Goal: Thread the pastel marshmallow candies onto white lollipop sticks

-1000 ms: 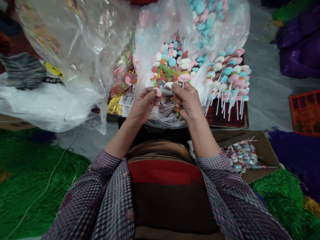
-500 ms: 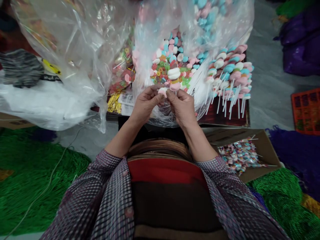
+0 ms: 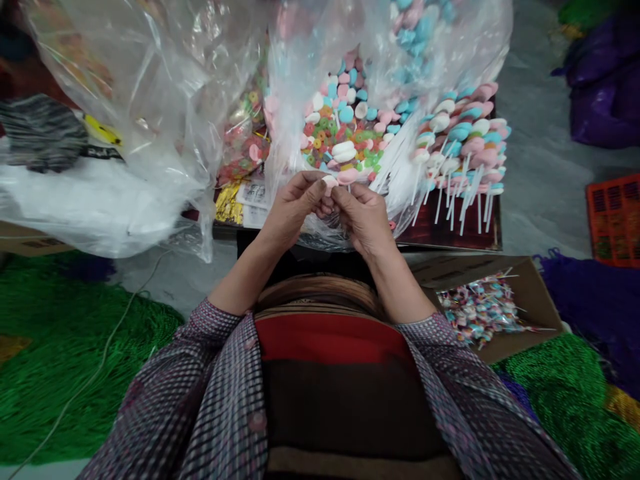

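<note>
Both hands meet over the front edge of the table. My left hand [image 3: 296,203] is closed, its thumb and fingers pinching a pale pink-and-white marshmallow [image 3: 329,183]. Close against it, my right hand [image 3: 369,212] is closed around the white stick of a candy skewer [image 3: 347,176], most of the stick hidden by my fingers. White and pink marshmallow pieces show on the skewer, leaning away from me. Just beyond lie loose gummy rings [image 3: 323,137] in green, red and orange, and loose pink, white and blue marshmallows [image 3: 345,90] in an open plastic bag.
Finished-looking marshmallow skewers [image 3: 465,147] are piled at the table's right, beside loose white sticks [image 3: 395,157]. A cardboard box [image 3: 537,300] of wrapped skewers stands below. Clear plastic bags [image 3: 170,87] and a gold tinsel bundle [image 3: 230,203] are at left; an orange crate [image 3: 615,220] stands right.
The candy skewer has tipped away from me, its marshmallow end lower. The marshmallow in my left hand has turned slightly and shifted toward the right hand. Both hands stay close together.
</note>
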A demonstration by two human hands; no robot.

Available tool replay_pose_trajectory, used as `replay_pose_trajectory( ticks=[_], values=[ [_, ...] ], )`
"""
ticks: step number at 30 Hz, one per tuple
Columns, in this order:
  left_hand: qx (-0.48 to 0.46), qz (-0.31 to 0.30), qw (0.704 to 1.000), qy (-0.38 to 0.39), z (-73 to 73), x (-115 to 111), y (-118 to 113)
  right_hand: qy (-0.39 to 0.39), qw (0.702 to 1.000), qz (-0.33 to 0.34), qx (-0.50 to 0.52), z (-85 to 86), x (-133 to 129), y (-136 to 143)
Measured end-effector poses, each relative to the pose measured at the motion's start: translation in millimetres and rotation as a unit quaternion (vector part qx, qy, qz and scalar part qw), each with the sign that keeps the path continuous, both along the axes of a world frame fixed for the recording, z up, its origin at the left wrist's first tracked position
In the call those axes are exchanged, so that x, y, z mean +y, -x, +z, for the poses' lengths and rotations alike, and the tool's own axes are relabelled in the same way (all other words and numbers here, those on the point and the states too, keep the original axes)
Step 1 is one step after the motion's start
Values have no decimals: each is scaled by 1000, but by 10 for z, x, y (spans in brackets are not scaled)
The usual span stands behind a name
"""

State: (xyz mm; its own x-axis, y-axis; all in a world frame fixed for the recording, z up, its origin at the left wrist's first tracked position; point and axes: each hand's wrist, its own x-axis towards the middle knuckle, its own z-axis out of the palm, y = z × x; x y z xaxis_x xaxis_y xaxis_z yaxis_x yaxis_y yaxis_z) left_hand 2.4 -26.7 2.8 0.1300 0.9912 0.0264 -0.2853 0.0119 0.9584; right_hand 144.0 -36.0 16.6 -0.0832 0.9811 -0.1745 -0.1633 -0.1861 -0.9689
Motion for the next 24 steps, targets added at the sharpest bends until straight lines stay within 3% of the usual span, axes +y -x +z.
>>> replay_pose_trajectory(
  ticks=[4,10,17,24],
  values=[
    [45,13,997,-61,-61,44,18,0,1000,-9,-12,49,-29,-28],
    [34,22,994,-101,-96,36,-21,0,999,-39,1,54,-23,8],
    [1,-32,999,-20,-41,-2,21,-17,999,-40,-15,-20,-1,0],
    [-36,23,995,89,33,58,47,-34,997,10,-71,54,-271,-241]
  ],
)
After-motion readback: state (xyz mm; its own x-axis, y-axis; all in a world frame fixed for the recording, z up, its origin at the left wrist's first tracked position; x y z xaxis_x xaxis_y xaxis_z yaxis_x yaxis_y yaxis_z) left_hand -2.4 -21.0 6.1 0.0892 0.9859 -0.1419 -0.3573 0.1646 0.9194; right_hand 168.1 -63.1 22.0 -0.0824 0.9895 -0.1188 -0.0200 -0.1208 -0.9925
